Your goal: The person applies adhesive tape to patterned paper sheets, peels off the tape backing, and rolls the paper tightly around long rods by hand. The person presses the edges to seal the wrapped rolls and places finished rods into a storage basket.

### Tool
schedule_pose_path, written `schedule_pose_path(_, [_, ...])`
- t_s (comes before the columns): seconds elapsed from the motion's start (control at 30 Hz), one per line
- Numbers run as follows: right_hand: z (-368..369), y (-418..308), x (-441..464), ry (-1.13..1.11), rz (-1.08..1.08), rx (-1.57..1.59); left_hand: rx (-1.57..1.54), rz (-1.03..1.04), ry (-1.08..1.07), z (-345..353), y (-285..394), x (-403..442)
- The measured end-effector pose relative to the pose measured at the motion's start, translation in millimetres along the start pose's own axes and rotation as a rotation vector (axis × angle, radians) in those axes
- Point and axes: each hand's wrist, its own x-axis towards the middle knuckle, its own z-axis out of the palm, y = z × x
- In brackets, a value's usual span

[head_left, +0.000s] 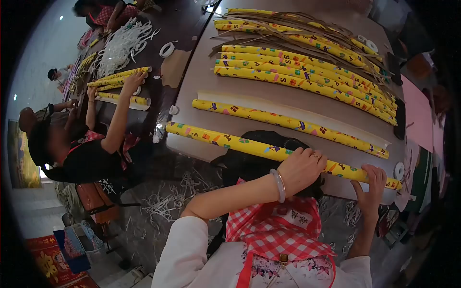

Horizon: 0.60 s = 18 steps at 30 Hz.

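Note:
A yellow patterned roll of wrapping paper lies slantwise along the near table edge. My left hand, with a bracelet at the wrist, is closed over the roll right of its middle. Close to the roll's right end, my right hand grips it with the thumb on the near side. Just beyond lies a second yellow roll, beside a pale strip of sheet edge. A white tape roll stands close to my right hand.
Several yellow rolls lie side by side farther back, with brown strips across some. A small white roll sits at the left table edge. At the left, a co-worker's hand touches similar rolls. White scraps litter the floor.

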Motion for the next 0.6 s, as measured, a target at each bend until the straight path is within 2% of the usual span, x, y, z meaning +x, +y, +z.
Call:
schedule_pose_path(0.3, [4, -12, 33, 0.042, -0.078, -0.126, 0.084, 0.026, 0.137, 1, -19, 18])
schedule_pose_path(0.37, [8, -14, 41, 0.027, -0.099, -0.100, 0.167, 0.066, 0.224, 2, -22, 25])
schedule_pose_path(0.6, [18, -3, 69, 0.056, -0.036, 0.068, 0.142, 0.062, 0.200, 0, -35, 59])
